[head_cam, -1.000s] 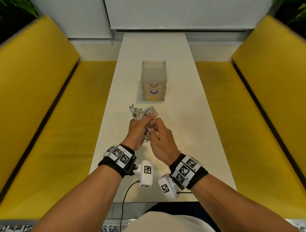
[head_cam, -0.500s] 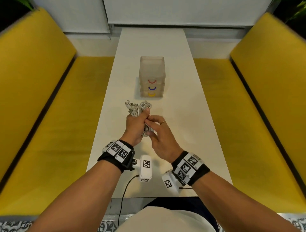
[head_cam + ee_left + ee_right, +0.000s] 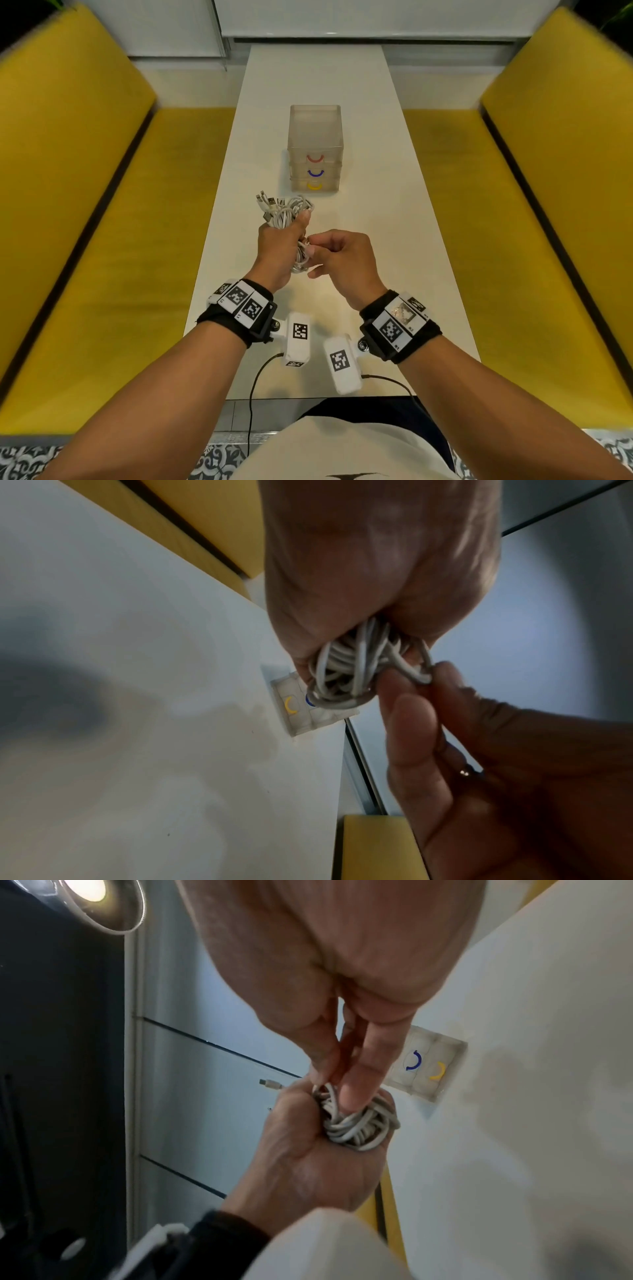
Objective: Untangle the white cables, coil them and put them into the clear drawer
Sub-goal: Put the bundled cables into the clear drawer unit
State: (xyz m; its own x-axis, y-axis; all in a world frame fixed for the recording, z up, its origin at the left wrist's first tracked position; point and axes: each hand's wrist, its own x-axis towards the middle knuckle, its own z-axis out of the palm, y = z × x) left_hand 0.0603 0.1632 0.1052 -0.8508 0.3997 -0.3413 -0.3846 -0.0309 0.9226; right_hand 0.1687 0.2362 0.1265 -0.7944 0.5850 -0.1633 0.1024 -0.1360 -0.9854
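Observation:
A tangled bundle of white cables (image 3: 286, 214) is held above the white table (image 3: 394, 240); several plug ends stick out at its far left. My left hand (image 3: 279, 246) grips the bundle in a fist, seen as white cables (image 3: 346, 674) and white cables (image 3: 359, 1123) in the wrist views. My right hand (image 3: 337, 255) pinches a strand at the bundle's right side with thumb and fingertips (image 3: 356, 1093). The clear drawer unit (image 3: 315, 150) stands farther back on the table, its three drawers shut, with red, blue and yellow handles.
Yellow bench seats (image 3: 102, 240) run along both sides of the narrow table. A white wall panel (image 3: 342, 20) closes the far end. Wrist camera cords (image 3: 253, 387) hang off the near table edge.
Both hands have stayed together on the bundle. My right hand has turned and shifted its hold to a strand lower on the bundle's right side.

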